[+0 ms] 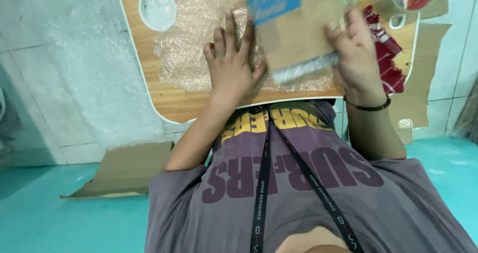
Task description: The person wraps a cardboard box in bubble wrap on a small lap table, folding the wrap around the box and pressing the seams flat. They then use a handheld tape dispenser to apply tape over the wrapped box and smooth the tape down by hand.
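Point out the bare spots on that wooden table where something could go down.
Bare wood on the table runs along the near edge and the left rim, beside the bubble wrap. The middle is crowded: left hand and right hand on the cardboard box, red packaging at right.

Turquoise floor [40,218], pale tiled wall [59,73], white-edged wooden table [172,101], cardboard scrap [127,171] below.

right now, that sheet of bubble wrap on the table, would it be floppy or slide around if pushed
The bubble wrap is probably floppy: it lies crumpled and wrinkled on the wooden table. It looks light, so likely to slide or bunch. The left hand presses flat on it and the cardboard box, gripped by the right hand, rests on it, which may pin it.
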